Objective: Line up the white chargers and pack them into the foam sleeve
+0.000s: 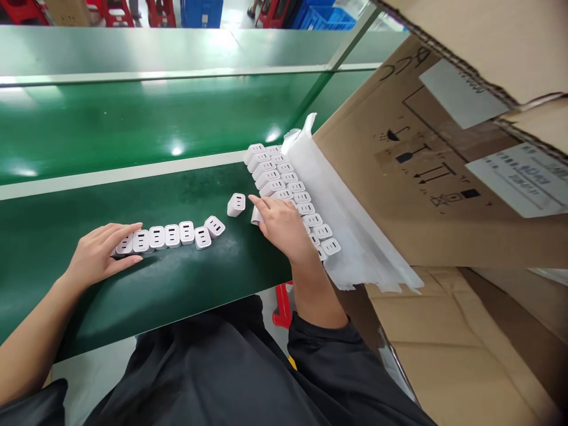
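Observation:
My left hand (pixel 97 251) is at the left end of a row of white USB chargers, thumb on the near side and fingers on the far side of the end charger (pixel 125 244). The row continues right along other upright chargers (pixel 171 236), with two tilted ones (pixel 215 226) at its end. One charger (pixel 236 205) stands apart, between the row and my right hand (pixel 284 228). That hand curls over a charger (pixel 256 216) partly hidden under its fingers, beside a slanting double row of chargers (pixel 295 187).
White foam sheet (pixel 350 236) lies along the right side of the double row. A large cardboard box (pixel 399 160) leans beyond it. The green work surface (pixel 177 284) ends in front of my body. Red stools (pixel 160 13) and blue crates (pixel 328 19) stand at the back.

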Available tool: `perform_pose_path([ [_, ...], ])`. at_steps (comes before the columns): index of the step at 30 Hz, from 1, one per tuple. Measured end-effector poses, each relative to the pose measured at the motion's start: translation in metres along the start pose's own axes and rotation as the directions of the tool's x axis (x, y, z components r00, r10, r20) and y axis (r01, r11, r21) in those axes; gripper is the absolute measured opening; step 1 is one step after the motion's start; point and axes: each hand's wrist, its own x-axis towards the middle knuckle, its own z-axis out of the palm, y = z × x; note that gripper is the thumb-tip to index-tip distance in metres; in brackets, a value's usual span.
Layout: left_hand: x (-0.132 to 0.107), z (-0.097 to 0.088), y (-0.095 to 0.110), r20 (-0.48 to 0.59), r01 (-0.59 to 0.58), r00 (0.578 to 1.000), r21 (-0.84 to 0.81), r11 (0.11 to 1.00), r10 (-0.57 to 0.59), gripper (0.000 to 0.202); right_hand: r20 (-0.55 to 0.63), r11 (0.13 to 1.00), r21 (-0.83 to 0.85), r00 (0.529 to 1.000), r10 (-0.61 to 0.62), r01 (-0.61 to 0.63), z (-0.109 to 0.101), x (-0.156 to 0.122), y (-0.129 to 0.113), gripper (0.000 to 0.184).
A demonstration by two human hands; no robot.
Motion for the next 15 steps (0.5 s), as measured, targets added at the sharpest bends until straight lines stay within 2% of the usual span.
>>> perform_pose_path([
  [3,-0.001,0.000,0.000,-0.001,0.032,0.999,-0.012,0.999,-0.032,0.052,0.064,0.967,0.254,0.998,-0.021,0.004,-0.008,-0.006,0.001,0.061],
  [5,-0.001,0.000,0.000,-0.001,0.050,0.999,-0.012,0.999,-0.050,0.051,0.098,0.874,0.486,0.994,-0.047,-0.006,-0.011,-0.012,-0.001,0.068],
  [7,-0.002,0.000,0.000,-0.005,0.042,0.999,-0.007,0.999,-0.042,0.050,0.062,0.796,0.605,0.997,-0.035,-0.010,-0.006,-0.018,-0.005,0.073],
  [8,-0.002,0.000,-0.001,-0.008,0.032,0.999,-0.004,0.999,-0.032,0.050,0.017,0.797,0.604,1.000,-0.005,-0.006,-0.001,-0.021,-0.008,0.071],
  [11,-0.002,0.000,-0.001,-0.011,0.011,1.000,0.006,1.000,-0.011,0.050,-0.167,0.899,0.438,0.980,0.106,-0.023,0.023,-0.023,-0.017,0.056],
  [13,-0.002,0.001,-0.001,-0.010,0.008,1.000,0.004,1.000,-0.008,0.050,-0.263,0.939,0.343,0.957,0.120,-0.024,0.039,-0.026,-0.021,0.049],
  [15,-0.002,0.001,-0.002,-0.010,0.009,1.000,-0.003,1.000,-0.009,0.051,-0.312,0.944,0.328,0.945,0.097,0.012,0.051,-0.032,-0.022,0.050],
])
